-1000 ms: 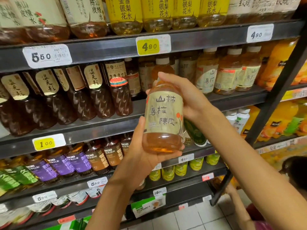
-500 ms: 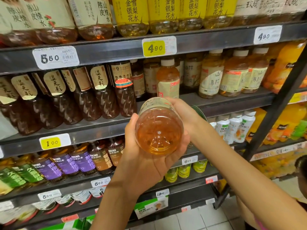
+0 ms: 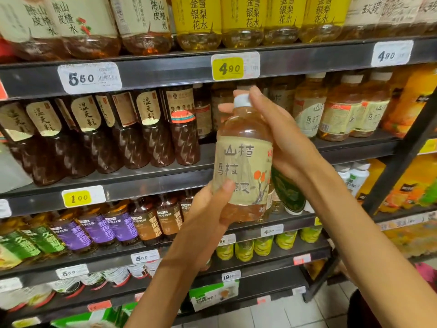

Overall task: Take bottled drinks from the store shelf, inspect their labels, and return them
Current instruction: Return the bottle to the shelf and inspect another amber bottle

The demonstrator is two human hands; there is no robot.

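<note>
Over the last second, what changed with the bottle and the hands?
The bottle was tipped with its base toward the camera half a second ago; it is now upright again, label facing the camera, white cap on top. The right hand slid up so its fingers reach the cap. The left hand still grips the lower part. Both hands kept hold; the shelf bottles did not move.

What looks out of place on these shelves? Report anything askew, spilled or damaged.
One thing: a dark green bottle on the shelf just behind the held bottle leans steeply, while the rest of the stock stands upright. Nothing looks spilled or damaged.
</note>
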